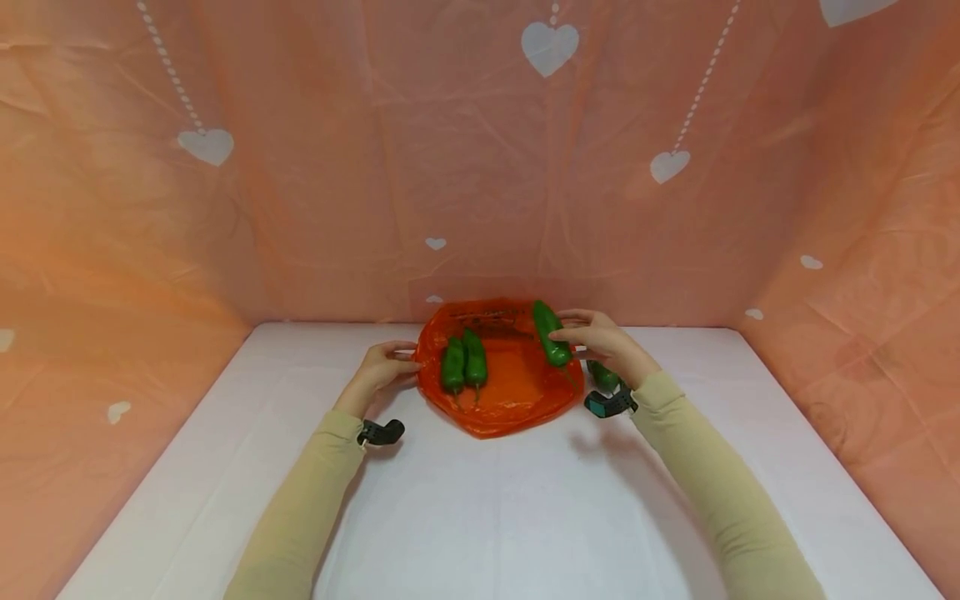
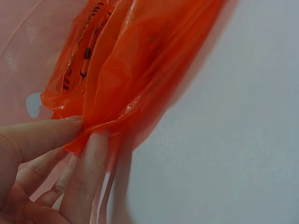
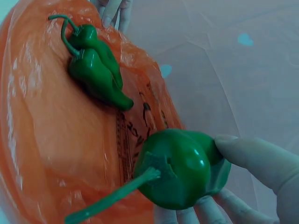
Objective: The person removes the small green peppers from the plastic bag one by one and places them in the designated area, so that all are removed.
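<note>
An orange-red plastic bag (image 1: 517, 387) is spread wide on the table, with its opening facing up. Two green peppers (image 1: 453, 367) lie side by side in its left half, stems toward the person. My left hand (image 1: 381, 368) pinches the bag's left edge between thumb and fingers. Over the bag's right side, my right hand (image 1: 609, 343) grips another green pepper (image 3: 173, 168) by its body, the stem pointing down toward the person. One more pepper (image 1: 603, 377) rests on the table right of the bag, partly hidden behind the right wrist.
The white-covered table (image 1: 487, 517) reaches back to a pink-orange curtain (image 1: 480, 183) printed with white hearts, which also runs along both sides. A dark device is strapped at each wrist. Black printing shows on the bag's back part.
</note>
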`<state>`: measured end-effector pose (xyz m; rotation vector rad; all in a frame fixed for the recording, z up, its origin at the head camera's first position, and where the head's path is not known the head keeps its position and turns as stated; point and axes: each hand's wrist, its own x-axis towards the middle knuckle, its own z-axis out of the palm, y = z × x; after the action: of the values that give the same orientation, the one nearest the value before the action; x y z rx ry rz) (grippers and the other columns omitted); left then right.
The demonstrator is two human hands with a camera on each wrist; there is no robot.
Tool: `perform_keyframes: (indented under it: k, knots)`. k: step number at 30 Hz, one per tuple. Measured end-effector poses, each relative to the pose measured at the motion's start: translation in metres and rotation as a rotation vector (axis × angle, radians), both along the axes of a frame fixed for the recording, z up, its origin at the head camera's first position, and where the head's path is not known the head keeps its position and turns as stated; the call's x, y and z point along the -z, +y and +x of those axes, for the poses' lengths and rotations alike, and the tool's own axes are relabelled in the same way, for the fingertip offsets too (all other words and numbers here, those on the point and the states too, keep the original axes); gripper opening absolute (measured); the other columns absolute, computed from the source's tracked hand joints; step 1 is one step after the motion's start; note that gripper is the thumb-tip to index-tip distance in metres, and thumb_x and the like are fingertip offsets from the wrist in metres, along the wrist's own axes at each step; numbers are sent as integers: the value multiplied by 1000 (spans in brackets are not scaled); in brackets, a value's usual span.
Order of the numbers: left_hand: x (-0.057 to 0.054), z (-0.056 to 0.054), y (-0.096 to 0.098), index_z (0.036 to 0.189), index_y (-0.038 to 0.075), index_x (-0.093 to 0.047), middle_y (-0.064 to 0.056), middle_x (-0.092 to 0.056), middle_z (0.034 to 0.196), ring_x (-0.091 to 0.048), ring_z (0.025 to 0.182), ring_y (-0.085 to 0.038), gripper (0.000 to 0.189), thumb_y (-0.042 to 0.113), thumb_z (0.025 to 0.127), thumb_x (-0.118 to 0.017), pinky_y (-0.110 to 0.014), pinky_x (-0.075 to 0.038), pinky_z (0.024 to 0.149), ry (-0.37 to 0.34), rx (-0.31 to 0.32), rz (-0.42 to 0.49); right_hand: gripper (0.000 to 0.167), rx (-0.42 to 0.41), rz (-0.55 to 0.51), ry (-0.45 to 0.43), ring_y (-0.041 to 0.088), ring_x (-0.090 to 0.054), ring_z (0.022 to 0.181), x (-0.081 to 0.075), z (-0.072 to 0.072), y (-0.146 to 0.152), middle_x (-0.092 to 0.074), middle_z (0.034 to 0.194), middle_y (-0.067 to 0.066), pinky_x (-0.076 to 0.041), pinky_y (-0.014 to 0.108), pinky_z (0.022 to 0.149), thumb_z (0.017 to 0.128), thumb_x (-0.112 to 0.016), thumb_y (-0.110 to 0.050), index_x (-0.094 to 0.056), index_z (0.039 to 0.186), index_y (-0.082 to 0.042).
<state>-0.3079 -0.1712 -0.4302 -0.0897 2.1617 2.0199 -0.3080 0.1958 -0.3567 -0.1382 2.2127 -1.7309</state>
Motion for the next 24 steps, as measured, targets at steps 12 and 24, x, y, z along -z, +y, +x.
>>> perform_keyframes:
  k: [12,24]
  knots:
    - [-1,2,0,132,-7,-47,-23,-58,111,-66,75,-16,49,-4,87,-65,-33,-57,75,18,11,-29,66,44,52,-2,30,-53,108,-3,4,25,-47,135,19,-44,46,99,91,-67,-23,-34,145,-4]
    - [0,0,-1,132,-5,-49,-23,-58,112,-66,75,-17,48,-4,87,-66,-31,-58,73,5,4,-12,70,91,39,-6,33,-46,120,-6,10,47,-42,138,21,-41,46,102,92,-66,-23,-29,148,-4]
